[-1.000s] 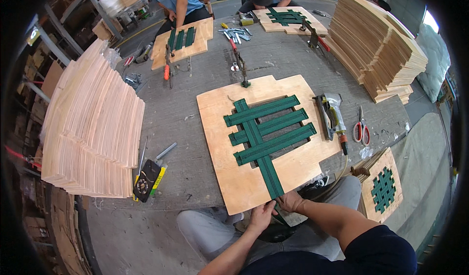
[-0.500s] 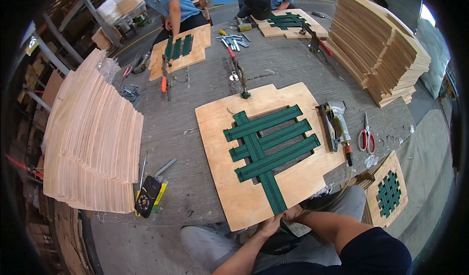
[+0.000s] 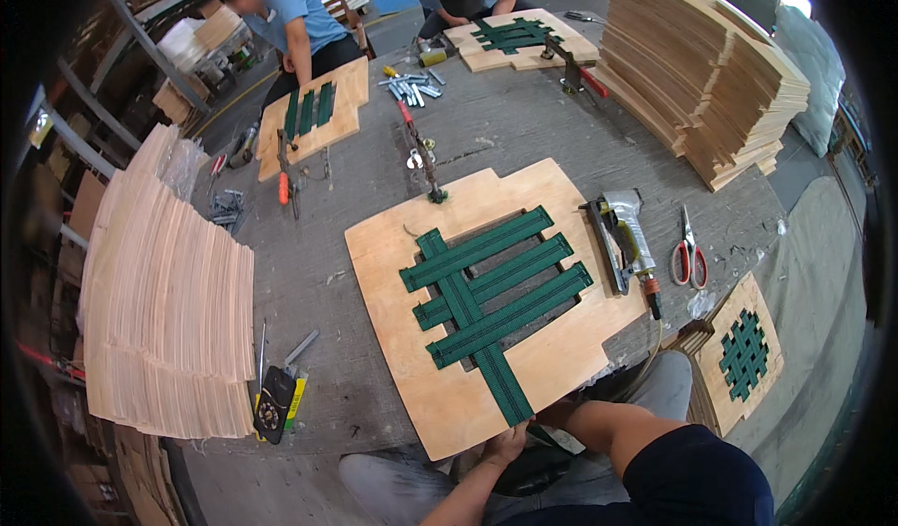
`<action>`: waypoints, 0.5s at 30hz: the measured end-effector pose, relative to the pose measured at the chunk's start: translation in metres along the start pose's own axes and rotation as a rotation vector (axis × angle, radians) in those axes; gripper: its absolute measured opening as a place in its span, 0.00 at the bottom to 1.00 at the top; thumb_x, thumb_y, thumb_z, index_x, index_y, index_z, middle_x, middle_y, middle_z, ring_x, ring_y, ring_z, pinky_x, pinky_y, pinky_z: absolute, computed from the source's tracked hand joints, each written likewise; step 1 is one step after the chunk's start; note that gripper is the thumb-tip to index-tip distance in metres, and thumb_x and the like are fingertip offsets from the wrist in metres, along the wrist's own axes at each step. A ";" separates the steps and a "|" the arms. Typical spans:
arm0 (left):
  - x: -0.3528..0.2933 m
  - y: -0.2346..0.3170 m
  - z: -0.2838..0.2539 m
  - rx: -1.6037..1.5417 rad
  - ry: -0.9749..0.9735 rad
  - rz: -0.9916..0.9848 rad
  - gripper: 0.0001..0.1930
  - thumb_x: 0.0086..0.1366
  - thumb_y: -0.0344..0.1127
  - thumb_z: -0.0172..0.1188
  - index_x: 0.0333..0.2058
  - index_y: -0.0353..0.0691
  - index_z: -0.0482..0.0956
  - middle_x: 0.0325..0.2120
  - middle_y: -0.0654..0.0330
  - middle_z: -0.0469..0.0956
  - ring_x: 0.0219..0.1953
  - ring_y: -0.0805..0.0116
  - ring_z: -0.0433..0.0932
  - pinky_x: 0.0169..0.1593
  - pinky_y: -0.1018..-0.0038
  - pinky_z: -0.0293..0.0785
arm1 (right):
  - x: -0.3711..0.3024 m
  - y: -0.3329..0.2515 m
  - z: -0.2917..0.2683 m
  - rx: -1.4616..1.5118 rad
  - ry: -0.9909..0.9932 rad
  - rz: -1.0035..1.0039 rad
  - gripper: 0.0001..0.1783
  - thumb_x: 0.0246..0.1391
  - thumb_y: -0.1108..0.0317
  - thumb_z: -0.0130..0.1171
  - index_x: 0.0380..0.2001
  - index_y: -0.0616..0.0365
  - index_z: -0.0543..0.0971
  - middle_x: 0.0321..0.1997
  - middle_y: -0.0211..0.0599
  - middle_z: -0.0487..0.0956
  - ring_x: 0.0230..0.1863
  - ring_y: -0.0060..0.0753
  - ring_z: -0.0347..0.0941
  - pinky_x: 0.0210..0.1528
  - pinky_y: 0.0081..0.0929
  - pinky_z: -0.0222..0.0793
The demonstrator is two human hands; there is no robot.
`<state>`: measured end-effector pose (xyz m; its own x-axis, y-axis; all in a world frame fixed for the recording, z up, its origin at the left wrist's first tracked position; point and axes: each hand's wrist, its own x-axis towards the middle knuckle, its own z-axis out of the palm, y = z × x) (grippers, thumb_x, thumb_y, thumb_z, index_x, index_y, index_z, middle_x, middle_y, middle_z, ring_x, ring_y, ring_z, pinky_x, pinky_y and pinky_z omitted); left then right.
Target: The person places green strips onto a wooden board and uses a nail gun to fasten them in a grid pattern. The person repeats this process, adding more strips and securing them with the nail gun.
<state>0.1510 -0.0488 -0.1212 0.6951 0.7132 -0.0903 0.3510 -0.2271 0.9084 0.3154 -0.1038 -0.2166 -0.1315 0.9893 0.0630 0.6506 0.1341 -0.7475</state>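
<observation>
A pale plywood panel with a stepped outline lies at the table's near edge. Three green webbing straps cross its cut-out, and a lengthwise green webbing strap weaves through them down to the near edge. At that edge my left hand is closed on the strap's near end. My right hand is closed beside it at the same strap end, its fingers partly hidden by the panel edge and my forearm.
Right of the panel lie a pneumatic stapler and red-handled scissors. A red-handled clamp stands at the panel's far edge. Plywood stacks flank the table. Two people work on panels across it. A woven panel leans at right.
The whole view has shifted, so the panel and table sit further left. Both hands stay at the strap's near end; the right hand now shows less beneath the panel edge.
</observation>
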 end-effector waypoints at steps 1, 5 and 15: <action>0.001 0.006 0.001 -0.038 0.020 -0.016 0.13 0.73 0.43 0.57 0.39 0.42 0.85 0.39 0.52 0.85 0.45 0.48 0.82 0.53 0.58 0.75 | 0.001 -0.001 -0.004 0.012 -0.013 0.003 0.20 0.57 0.58 0.57 0.51 0.54 0.80 0.53 0.54 0.81 0.55 0.63 0.76 0.57 0.52 0.73; 0.001 0.016 0.009 -0.171 0.119 -0.026 0.17 0.76 0.47 0.53 0.38 0.41 0.84 0.37 0.53 0.84 0.43 0.50 0.82 0.52 0.59 0.74 | 0.011 -0.006 -0.007 0.098 -0.041 0.032 0.21 0.57 0.57 0.58 0.52 0.54 0.80 0.55 0.54 0.81 0.57 0.63 0.76 0.57 0.52 0.73; 0.007 0.006 0.008 -0.131 -0.007 -0.159 0.27 0.78 0.57 0.46 0.30 0.40 0.75 0.27 0.56 0.77 0.34 0.54 0.77 0.44 0.58 0.72 | 0.009 -0.046 -0.016 0.034 -0.560 0.537 0.31 0.53 0.47 0.62 0.56 0.52 0.79 0.55 0.55 0.82 0.56 0.60 0.78 0.55 0.48 0.74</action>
<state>0.1632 -0.0505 -0.1201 0.6419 0.7284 -0.2395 0.3724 -0.0230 0.9278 0.2965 -0.1000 -0.1708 -0.1689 0.7402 -0.6508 0.7100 -0.3666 -0.6012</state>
